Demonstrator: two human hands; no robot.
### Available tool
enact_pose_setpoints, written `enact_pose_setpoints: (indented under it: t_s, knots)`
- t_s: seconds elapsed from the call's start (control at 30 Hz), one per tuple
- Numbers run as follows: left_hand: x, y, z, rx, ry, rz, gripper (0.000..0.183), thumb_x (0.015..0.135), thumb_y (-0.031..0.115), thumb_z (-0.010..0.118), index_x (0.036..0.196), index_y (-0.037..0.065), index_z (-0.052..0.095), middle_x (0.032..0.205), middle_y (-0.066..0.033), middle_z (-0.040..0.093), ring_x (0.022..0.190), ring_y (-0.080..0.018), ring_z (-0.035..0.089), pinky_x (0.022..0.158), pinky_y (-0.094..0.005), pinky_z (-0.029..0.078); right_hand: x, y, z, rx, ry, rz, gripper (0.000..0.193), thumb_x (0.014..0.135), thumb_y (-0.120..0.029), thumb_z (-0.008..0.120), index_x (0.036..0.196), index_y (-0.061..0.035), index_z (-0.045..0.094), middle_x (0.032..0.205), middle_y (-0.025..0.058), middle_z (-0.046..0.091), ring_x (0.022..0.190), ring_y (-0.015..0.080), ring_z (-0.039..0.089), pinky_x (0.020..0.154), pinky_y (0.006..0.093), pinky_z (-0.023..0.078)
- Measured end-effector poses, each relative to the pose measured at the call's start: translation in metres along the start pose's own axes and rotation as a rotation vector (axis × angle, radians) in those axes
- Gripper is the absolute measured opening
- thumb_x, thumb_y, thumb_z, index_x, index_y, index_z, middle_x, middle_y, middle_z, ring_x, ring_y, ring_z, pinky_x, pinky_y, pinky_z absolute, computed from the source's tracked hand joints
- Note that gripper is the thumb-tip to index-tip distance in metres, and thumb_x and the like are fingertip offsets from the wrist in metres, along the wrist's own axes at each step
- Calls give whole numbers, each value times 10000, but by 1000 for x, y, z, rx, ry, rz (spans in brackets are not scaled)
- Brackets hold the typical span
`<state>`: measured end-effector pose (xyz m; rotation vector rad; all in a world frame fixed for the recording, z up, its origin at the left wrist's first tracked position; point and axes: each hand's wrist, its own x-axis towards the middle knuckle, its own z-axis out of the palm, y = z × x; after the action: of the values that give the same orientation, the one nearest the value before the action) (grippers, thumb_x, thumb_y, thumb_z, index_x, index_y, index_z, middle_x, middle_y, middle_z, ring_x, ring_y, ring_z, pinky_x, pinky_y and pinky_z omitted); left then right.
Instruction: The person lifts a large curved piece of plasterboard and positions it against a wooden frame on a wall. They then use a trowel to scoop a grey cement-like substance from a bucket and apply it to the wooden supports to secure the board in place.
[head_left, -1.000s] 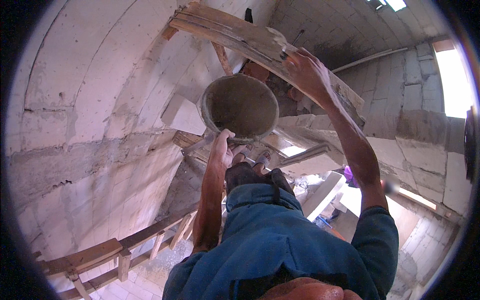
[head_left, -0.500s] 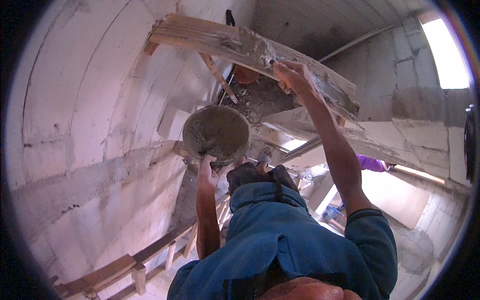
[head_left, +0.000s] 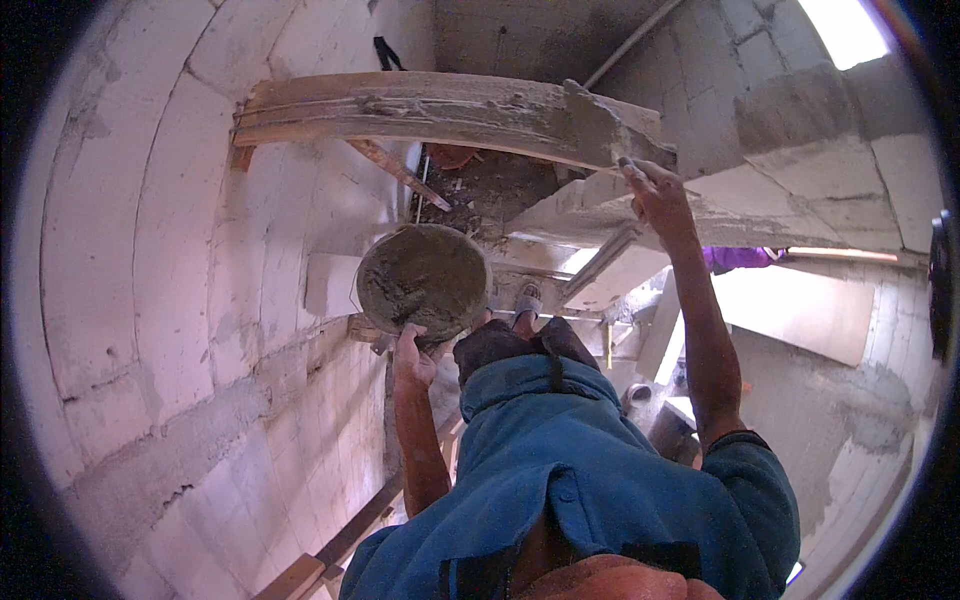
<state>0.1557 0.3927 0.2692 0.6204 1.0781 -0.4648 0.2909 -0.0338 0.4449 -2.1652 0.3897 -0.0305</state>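
My right hand (head_left: 660, 200) is closed round the handle of a mortar-smeared trowel (head_left: 592, 122), its fingers wrapped near the blade. The blade lies against the right part of a long wooden board (head_left: 310, 105), which carries streaks of wet grey mortar. Lower left, my left hand (head_left: 412, 355) grips the near rim of a round bucket (head_left: 487, 270), thumb over the edge. Inside the bucket is grey wet mortar (head_left: 425, 275) with a rough surface. The fingers under the rim are partly hidden.
A pale block wall (head_left: 170, 250) rises at the left, another (head_left: 820, 130) at the right. Below the board, a wooden strut (head_left: 400, 175) slants down over rubble. A sandalled foot (head_left: 530, 298) shows below me. A person in purple (head_left: 738, 259) is partly visible at right.
The trowel has moved right along the board, toward its right end, with my right hand. My left hand keeps its hold on the bucket. The whole view has turned somewhat.
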Motion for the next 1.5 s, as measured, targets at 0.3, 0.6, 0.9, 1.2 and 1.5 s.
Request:
enact_pose_setpoints:
  t_s: [0.3, 0.6, 0.9, 1.2, 1.5]
  knots:
    - [-30, -8, 66, 254, -37, 67, 278, 823, 156, 606, 1073, 39, 571, 1130, -154, 603, 1032, -316, 630, 853, -477, 604, -49, 11, -28, -574, 384, -157, 342, 992, -341, 530, 1164, -58, 615, 1111, 169, 604, 933, 384, 630, 789, 477, 518]
    - [-33, -21, 96, 568, -103, 76, 240, 882, 300, 600, 1005, 95, 584, 1087, -87, 543, 1039, -253, 568, 882, -477, 552, -71, 34, -10, -426, 83, -209, 318, 952, -225, 596, 1220, -54, 607, 1091, 180, 635, 994, 379, 625, 860, 477, 505]
    - [-36, -15, 113, 669, -45, 128, 289, 823, 206, 620, 1043, 36, 543, 1010, -109, 555, 900, -248, 596, 804, -445, 591, -81, 36, 69, -664, -405, -355, 302, 920, -385, 607, 1094, -150, 682, 1192, 162, 643, 1057, 349, 646, 901, 496, 542]
    - [-25, -18, 98, 657, -43, 149, 258, 816, 163, 626, 1032, 35, 566, 1018, -92, 574, 929, -236, 615, 792, -447, 600, -67, 114, 157, -222, -889, -395, 259, 932, -277, 595, 1078, -99, 713, 899, 188, 701, 902, 340, 693, 852, 455, 546]
    - [-40, 19, 81, 197, -90, 4, 302, 837, 200, 629, 1090, 47, 567, 1072, -122, 608, 959, -246, 634, 874, -474, 576, -31, -12, 103, 136, -1075, 244, 390, 906, -438, 685, 842, -55, 654, 638, -16, 525, 483, 73, 464, 416, 255, 318]
